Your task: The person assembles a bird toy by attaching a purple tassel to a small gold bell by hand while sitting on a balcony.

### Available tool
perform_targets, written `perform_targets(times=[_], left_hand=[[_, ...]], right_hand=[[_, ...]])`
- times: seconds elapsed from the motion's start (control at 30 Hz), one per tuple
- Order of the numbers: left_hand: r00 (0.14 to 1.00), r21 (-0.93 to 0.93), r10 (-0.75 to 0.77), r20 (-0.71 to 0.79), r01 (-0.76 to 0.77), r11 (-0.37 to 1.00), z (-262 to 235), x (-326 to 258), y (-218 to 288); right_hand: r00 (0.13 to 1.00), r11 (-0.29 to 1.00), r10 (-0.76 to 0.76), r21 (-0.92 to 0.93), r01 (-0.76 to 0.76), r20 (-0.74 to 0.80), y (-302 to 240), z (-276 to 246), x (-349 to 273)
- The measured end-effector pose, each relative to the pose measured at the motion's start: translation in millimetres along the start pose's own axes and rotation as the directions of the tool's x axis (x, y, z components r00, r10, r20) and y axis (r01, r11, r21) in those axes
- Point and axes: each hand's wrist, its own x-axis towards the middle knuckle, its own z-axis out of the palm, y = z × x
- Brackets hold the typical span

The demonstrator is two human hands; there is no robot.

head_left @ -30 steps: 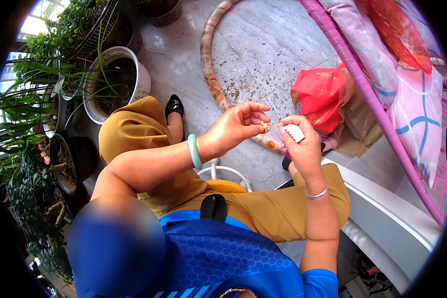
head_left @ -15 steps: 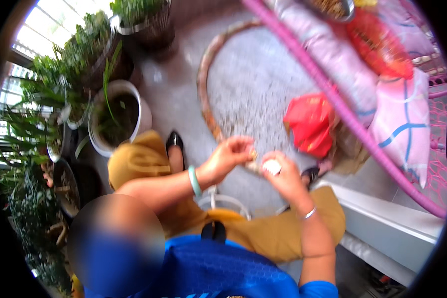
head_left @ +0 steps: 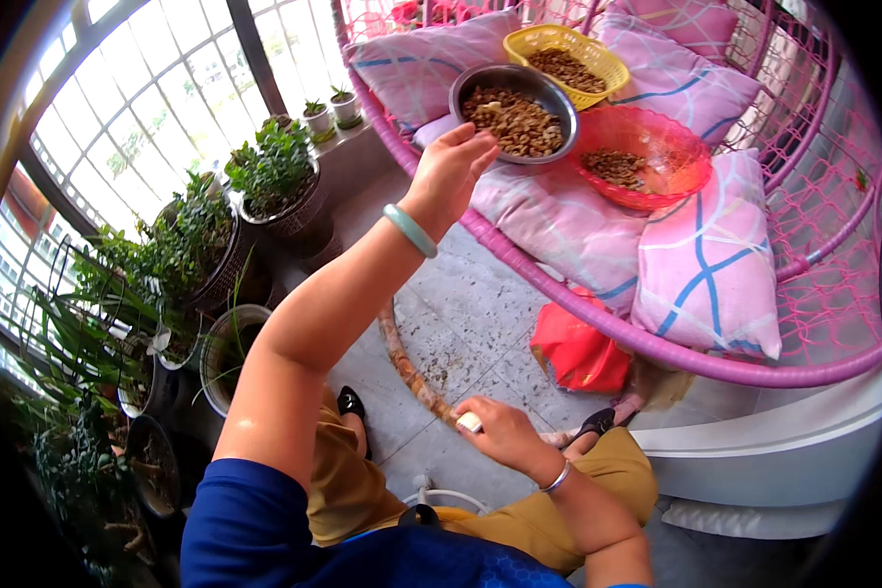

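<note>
My left hand [head_left: 449,176], with a pale green bangle at the wrist, reaches out to the near edge of a metal bowl [head_left: 568,137]. Its fingers are stretched and nothing shows in them. Small brown pieces [head_left: 524,125] fill much of the bowl, and a paler piece [head_left: 491,107] lies on top. Lower down, over my lap, my right hand [head_left: 508,431] is closed on a small white object [head_left: 470,422]; only its end shows, so its kind is unclear. A silver bracelet circles that wrist.
A pink hanging chair [head_left: 519,265] with cushions [head_left: 710,255] bears the bowl, a yellow basket [head_left: 612,69] and a red translucent basin [head_left: 691,147], both with brown pieces. A red plastic bag [head_left: 578,343] lies below. Potted plants [head_left: 274,171] line the left; dark crumbs dot the tiles.
My left hand has moved from beside the right hand up and away to the metal bowl, and its fingers have straightened. My right hand keeps the white object. The view has tilted toward the chair.
</note>
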Motion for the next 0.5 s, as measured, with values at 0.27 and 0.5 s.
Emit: perform_targets(times=[0.27, 0.5], left_hand=[[0.965, 0.366, -0.137, 0.223, 0.047, 0.929, 84, 20, -60], [0.726, 0.726, -0.019, 0.688, -0.686, 0.060, 100, 146, -147]], right_hand=[[0.994, 0.992, -0.108, -0.062, 0.107, -0.020, -7, 5, -6], [0.967, 0.962, -0.254, -0.104, 0.251, -0.016, -22, 4, -3]])
